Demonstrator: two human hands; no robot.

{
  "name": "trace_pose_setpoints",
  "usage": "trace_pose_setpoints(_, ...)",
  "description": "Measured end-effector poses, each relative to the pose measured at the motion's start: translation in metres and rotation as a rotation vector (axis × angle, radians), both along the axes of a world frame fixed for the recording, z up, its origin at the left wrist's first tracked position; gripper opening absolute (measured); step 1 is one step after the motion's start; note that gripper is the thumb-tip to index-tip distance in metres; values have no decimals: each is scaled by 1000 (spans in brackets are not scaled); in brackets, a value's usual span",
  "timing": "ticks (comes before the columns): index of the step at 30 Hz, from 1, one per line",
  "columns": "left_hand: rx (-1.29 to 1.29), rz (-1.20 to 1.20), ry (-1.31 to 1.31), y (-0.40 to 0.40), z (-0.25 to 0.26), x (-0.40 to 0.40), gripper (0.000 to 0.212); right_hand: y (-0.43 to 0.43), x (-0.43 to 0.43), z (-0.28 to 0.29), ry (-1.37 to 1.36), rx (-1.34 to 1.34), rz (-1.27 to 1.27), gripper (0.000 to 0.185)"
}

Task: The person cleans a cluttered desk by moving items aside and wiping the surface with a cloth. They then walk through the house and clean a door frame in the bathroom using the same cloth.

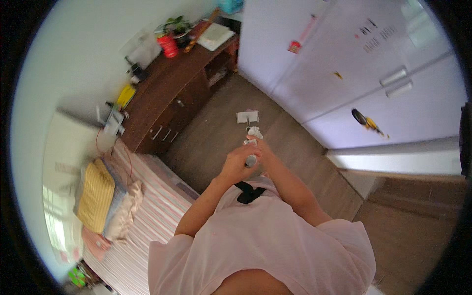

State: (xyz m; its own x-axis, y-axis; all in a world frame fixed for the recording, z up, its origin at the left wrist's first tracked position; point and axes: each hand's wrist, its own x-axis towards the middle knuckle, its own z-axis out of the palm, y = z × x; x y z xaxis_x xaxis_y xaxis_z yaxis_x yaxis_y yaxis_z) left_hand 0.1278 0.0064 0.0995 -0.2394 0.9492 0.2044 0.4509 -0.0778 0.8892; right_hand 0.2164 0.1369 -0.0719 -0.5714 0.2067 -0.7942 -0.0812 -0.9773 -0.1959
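Both hands are around the pole of a flat floor mop, whose white rectangular head (247,117) rests on the wooden floor. My left hand (238,162) grips near the pole's top, beside its grey rounded end (251,161). Just beyond it, partly hidden, my right hand (261,147) is closed around the pole lower down. A crumpled white cloth or tissue (255,132) shows by the right fingertips; whether the hand holds it or it is fixed to the pole, I cannot tell.
A dark wooden desk (158,99) with a potted plant (179,27) and a red container (169,46) stands upper left. The striped bed (158,199) lies left, with a folded yellow striped textile (96,197). A white wardrobe (317,73) stands right, above a doorway.
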Motion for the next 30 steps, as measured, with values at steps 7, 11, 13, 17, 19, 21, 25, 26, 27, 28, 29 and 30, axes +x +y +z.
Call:
trace_pose_setpoints(7,26,-402,-62,73,13,101,17,21,140,15,241,87,-289,28)
trace_pose_setpoints(11,-7,-501,-95,98,14,160,15,15,209,16,263,132,-494,25)
trace_pose_setpoints(13,-12,-541,-140,107,25,190,15,11,237,19,252,150,-585,25)
trace_pose_setpoints(17,-80,-713,-145,119,32,238,15,-3,284,21,222,170,-777,24)
trace_pose_setpoints(19,-83,-840,-191,126,24,257,14,-5,302,24,207,189,-865,23)
trace_pose_setpoints(21,-82,-938,-199,138,23,277,13,-6,318,27,200,206,-953,23)
trace_pose_setpoints(25,-154,-1147,-172,150,37,294,12,-10,335,32,176,240,-1131,22)
trace_pose_setpoints(26,-193,-1218,-173,150,39,293,11,-12,334,31,164,250,-1177,21)
trace_pose_setpoints(27,-201,-1282,-198,152,36,297,12,-14,339,35,155,264,-1224,21)
trace_pose_setpoints(28,-207,-1352,-219,158,30,300,12,-15,343,38,148,278,-1269,21)
trace_pose_setpoints(29,-216,-1425,-241,165,28,304,13,-16,348,42,144,303,-1308,21)
trace_pose_setpoints(30,-228,-1492,-328,175,31,314,13,-16,356,42,140,320,-1347,21)
